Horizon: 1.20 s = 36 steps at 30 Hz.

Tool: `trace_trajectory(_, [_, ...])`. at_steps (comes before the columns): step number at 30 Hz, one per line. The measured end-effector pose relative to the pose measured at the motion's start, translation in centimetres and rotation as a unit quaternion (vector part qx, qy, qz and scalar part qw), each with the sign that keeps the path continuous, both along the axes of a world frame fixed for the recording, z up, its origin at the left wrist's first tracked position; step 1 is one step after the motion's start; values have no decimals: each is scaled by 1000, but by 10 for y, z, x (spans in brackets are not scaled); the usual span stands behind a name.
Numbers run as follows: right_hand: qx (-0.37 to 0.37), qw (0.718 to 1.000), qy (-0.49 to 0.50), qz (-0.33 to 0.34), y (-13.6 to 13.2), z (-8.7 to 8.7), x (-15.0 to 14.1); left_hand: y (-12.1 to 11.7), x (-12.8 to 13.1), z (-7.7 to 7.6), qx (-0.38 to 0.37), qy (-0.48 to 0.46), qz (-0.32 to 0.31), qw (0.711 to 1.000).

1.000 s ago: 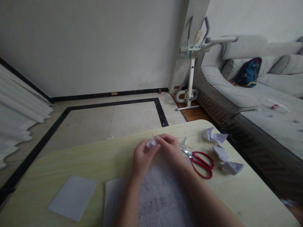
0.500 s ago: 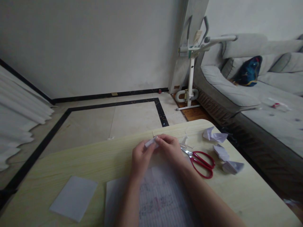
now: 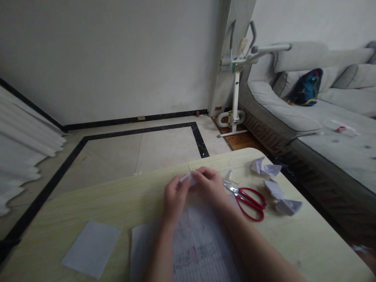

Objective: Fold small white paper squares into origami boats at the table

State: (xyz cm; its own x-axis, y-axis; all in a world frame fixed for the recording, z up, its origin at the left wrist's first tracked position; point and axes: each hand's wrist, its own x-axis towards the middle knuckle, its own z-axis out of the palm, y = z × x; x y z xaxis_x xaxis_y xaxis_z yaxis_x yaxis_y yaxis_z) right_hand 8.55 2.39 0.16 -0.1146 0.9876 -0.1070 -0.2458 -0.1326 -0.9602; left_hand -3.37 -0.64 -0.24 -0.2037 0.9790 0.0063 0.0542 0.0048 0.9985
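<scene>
Between my two hands is a small folded piece of white paper (image 3: 187, 179), pinched at both ends above the table. My left hand (image 3: 175, 194) grips its left side with thumb and fingers. The fingers of my right hand (image 3: 210, 183) close on its right side and hide part of it. Beneath my forearms lies a lined, written-on notebook sheet (image 3: 194, 250). Red-handled scissors (image 3: 249, 201) rest just right of my right hand, with thin paper scraps (image 3: 230, 176) by their blades.
Several folded paper pieces (image 3: 288, 206) sit along the right side of the pale wooden table (image 3: 141, 196). A blank white paper (image 3: 91, 248) lies at the left front. Beyond the table are a grey sofa (image 3: 282, 113) and a white exercise machine (image 3: 235, 94).
Both hands stay in place on the folded paper, with only a slight shift of the fingers and paper. The view has moved very slightly.
</scene>
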Motion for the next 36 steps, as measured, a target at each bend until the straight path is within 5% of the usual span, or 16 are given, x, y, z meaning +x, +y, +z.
trace_trajectory(36, [-5, 1000, 14, 18, -1, 5, 2, 0, 1, 0, -13, 13, 11, 1000])
